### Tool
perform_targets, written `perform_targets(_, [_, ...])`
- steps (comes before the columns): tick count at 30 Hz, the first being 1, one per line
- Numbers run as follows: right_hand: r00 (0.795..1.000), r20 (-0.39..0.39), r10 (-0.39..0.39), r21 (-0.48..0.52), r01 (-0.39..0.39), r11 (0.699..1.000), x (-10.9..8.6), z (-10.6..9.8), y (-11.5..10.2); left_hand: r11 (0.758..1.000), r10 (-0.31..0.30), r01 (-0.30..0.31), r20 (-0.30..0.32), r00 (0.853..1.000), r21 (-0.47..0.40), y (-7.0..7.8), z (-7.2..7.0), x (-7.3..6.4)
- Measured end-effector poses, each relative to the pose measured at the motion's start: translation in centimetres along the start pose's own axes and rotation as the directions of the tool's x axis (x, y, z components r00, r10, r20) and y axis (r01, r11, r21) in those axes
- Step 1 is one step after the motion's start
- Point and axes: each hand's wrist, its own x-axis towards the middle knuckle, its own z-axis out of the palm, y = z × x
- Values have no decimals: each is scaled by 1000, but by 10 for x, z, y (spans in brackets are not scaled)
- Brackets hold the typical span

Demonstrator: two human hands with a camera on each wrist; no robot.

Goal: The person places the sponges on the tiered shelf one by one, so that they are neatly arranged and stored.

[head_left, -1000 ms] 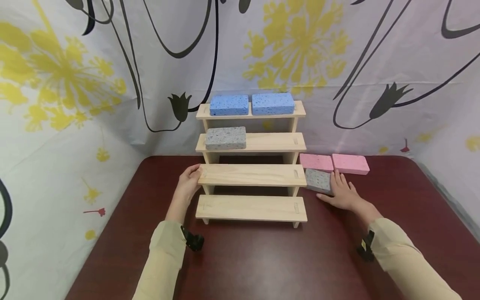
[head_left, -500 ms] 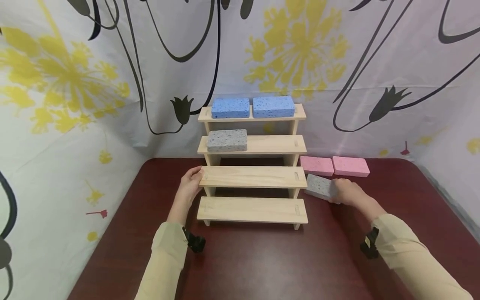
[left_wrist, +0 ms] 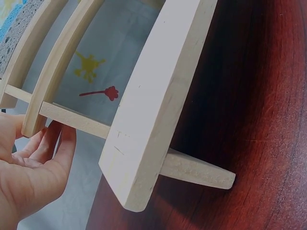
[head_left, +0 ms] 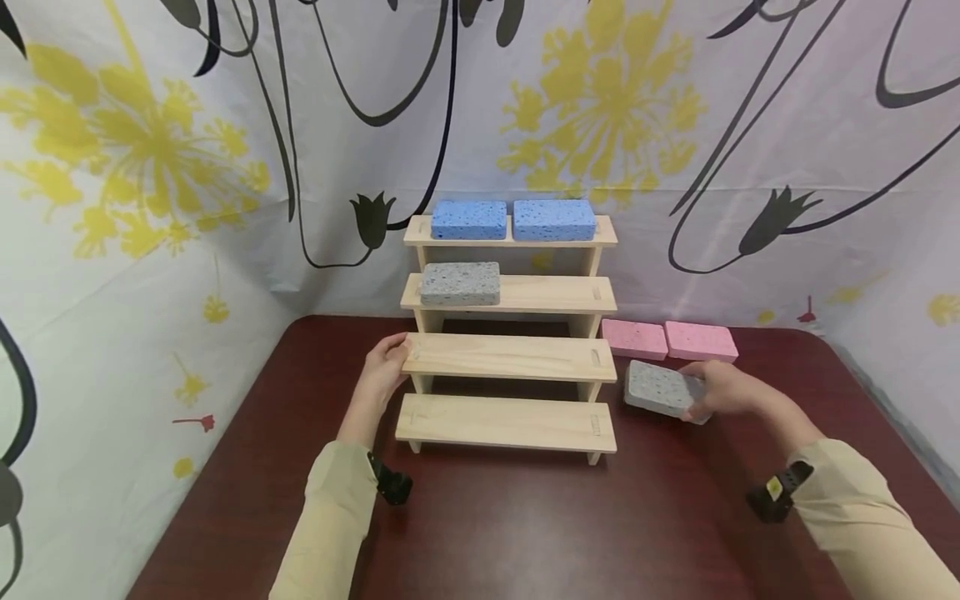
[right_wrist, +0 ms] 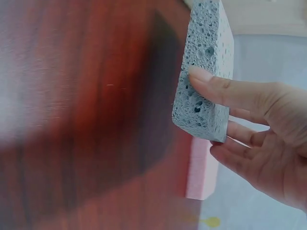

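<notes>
My right hand pinches a grey sponge by its right end, to the right of the wooden stepped rack. In the right wrist view the thumb lies along the sponge's near narrow face, with the fingers behind it; it looks lifted off the table. My left hand grips the left end of the rack's second tier from the bottom. Its fingers bend under that board in the left wrist view. Another grey sponge lies on the tier below the top, at the left.
Two blue sponges sit side by side on the top tier. Two pink sponges lie on the dark red table behind the right hand. A patterned cloth hangs close behind the rack.
My right hand has gone from lying flat at the grey sponge to pinching it, and has lifted it slightly toward the right and nearer me. The left hand keeps its grip on the rack.
</notes>
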Motion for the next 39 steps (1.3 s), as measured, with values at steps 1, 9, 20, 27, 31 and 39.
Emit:
perform_targets(1, [1000,-1,-9,11,9,1000,0,-4,-1,1000,2,-2,2,1000,2,0,0,0])
perform_targets(9, [996,-91,-4,-24,2,1000,-4,-40,-21,1000,12,-12,-3,1000,19,4,0,-1])
perform_targets(20, [978,-201,-50,-45,42,998,-8,-74,-59,1000,6,-6,5,1000,15,2,-1,2])
perform_targets(27, [984,-174,-28,-20,25,999,-11,-88,-67,1000,22,-21,-1,1000,22,1,-2,1])
perform_targets(31, [981,-194,-27,-20,23,1000,-7,-95,-80,998,37,-37,-13,999,44,0,-2,-1])
perform_targets(39, [960,-251,-121,-37,116,993,21,-95,-123,1000,-2,2,1,1000,-5,-1,0,0])
